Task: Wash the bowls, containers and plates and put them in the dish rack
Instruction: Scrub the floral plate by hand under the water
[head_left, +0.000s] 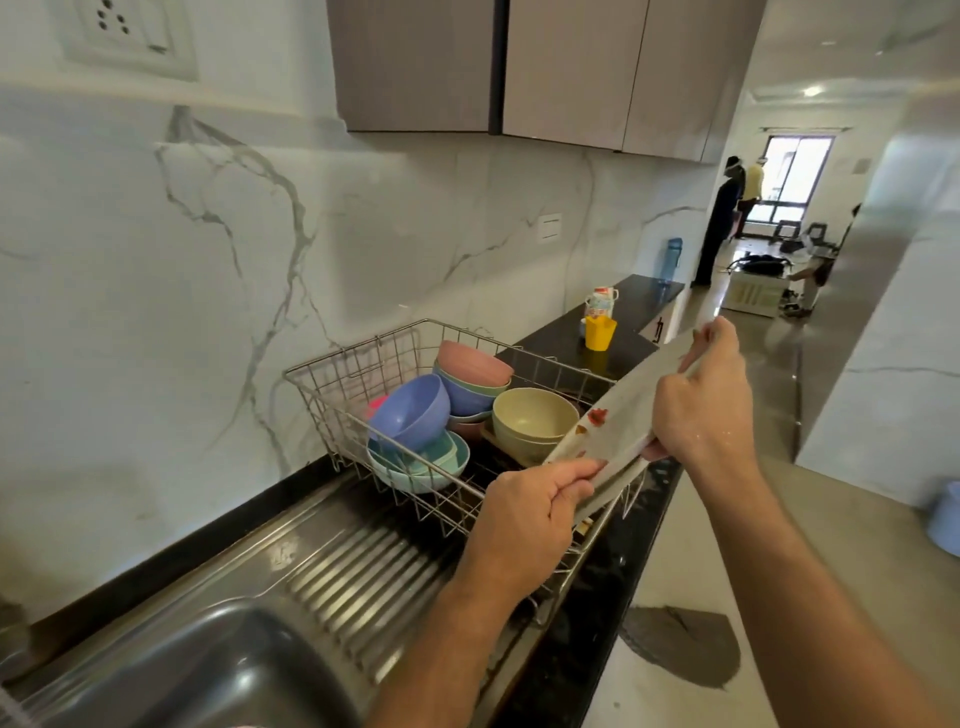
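I hold a grey plate (621, 410) tilted over the right front edge of the wire dish rack (332, 374). Red food smears mark its face. My left hand (530, 514) grips its lower rim, thumb on top. My right hand (701, 405) grips the plate's right side, fingers curled round the upper rim. Inside the rack sit a tipped blue bowl (410, 410), a stack of pink, green and blue bowls (472, 374), a beige bowl (535, 415) and light blue dishes (415, 467).
The steel sink basin (218, 675) and ribbed drainboard (358, 566) lie at the lower left. A yellow cup (600, 332) and a patterned mug (601, 301) stand on the black counter (639, 299) behind the rack. Two people stand far down the corridor at the right.
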